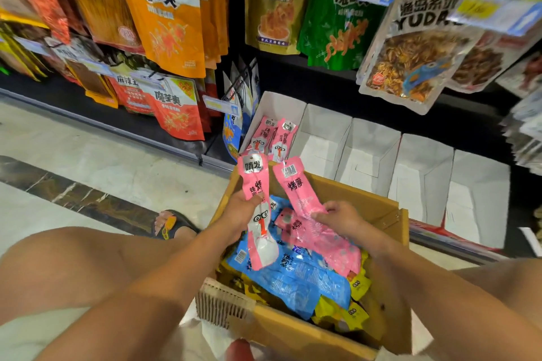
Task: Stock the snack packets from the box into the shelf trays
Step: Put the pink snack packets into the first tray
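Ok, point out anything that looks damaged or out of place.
The box has a ragged, torn near-left edge with bare corrugation showing. Inside it, pink, blue and yellow packets lie jumbled. Nothing looks spilled.

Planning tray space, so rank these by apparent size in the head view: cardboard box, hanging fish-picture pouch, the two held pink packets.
1. cardboard box
2. fish-picture pouch
3. left pink packet and right pink packet: they look alike, so unranked
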Demonstrator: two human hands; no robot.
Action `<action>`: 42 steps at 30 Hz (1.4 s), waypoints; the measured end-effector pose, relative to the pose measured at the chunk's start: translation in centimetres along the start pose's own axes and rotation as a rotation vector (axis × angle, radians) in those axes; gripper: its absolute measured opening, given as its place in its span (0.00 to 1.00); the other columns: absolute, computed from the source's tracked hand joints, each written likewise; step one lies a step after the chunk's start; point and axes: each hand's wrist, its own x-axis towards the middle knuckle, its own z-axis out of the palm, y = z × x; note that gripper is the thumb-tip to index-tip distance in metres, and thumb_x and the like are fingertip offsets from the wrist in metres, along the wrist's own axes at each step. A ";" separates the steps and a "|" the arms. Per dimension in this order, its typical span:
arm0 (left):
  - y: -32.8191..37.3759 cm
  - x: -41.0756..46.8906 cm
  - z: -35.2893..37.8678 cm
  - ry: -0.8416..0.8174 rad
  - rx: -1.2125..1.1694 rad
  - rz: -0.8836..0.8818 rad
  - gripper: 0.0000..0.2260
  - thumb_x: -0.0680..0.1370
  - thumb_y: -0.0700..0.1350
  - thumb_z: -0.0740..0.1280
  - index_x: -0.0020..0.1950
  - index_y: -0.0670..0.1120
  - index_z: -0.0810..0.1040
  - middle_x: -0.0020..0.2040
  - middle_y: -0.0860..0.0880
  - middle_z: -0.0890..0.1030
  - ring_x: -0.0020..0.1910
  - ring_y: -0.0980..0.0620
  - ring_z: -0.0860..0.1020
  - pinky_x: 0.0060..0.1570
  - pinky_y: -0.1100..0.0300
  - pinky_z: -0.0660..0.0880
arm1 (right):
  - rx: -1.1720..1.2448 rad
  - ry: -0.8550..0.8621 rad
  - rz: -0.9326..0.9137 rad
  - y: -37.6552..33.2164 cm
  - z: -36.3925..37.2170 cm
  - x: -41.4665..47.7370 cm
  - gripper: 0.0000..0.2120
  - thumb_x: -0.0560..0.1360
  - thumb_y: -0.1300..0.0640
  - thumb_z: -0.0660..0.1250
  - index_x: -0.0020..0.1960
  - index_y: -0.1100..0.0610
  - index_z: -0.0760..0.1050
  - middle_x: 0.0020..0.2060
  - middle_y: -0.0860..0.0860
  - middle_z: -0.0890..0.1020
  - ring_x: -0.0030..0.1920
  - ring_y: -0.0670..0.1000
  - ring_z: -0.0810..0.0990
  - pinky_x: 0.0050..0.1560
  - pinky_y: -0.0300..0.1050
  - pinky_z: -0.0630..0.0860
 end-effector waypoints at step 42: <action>18.6 8.3 8.4 -0.210 0.141 0.181 0.12 0.83 0.39 0.67 0.57 0.57 0.78 0.55 0.59 0.83 0.57 0.57 0.80 0.53 0.62 0.76 | 0.426 0.327 -0.230 -12.8 -8.4 5.2 0.19 0.76 0.54 0.74 0.62 0.41 0.72 0.57 0.37 0.78 0.45 0.47 0.83 0.44 0.45 0.82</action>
